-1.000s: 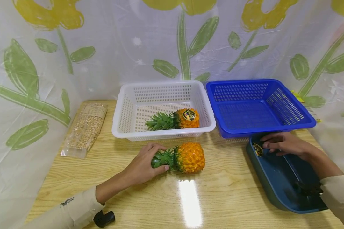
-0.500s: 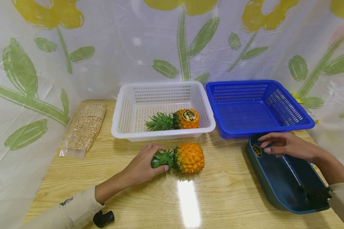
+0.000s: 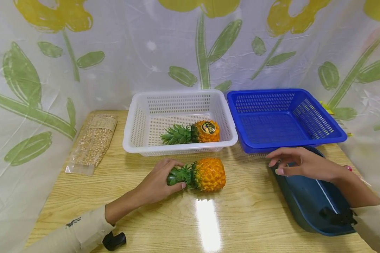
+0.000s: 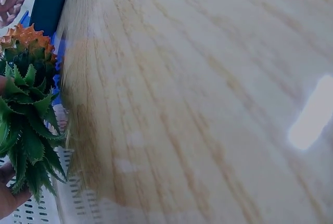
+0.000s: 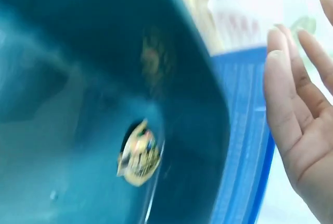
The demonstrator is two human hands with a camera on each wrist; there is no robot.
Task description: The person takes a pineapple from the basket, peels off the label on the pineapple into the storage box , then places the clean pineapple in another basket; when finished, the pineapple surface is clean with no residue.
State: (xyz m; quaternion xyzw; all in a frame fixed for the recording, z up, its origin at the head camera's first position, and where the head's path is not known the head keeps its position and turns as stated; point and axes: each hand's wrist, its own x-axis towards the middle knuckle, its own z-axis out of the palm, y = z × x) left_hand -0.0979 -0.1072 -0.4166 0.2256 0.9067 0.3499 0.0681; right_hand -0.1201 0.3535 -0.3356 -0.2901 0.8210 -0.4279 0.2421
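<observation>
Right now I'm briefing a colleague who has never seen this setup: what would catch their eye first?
Probably the orange pineapple lying on its side mid-table, its green crown gripped by the left hand. A second pineapple lies in the white basket just behind, next to a blue basket with nothing in it. At the right, the right hand hovers, fingers straight, over a dark teal tray.

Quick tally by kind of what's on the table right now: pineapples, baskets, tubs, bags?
Pineapples: 2, one in the white basket, one on the table
Baskets: 2, white, blue
Tub, dark blue: 1
Bag of grain: 1
Total: 6
</observation>
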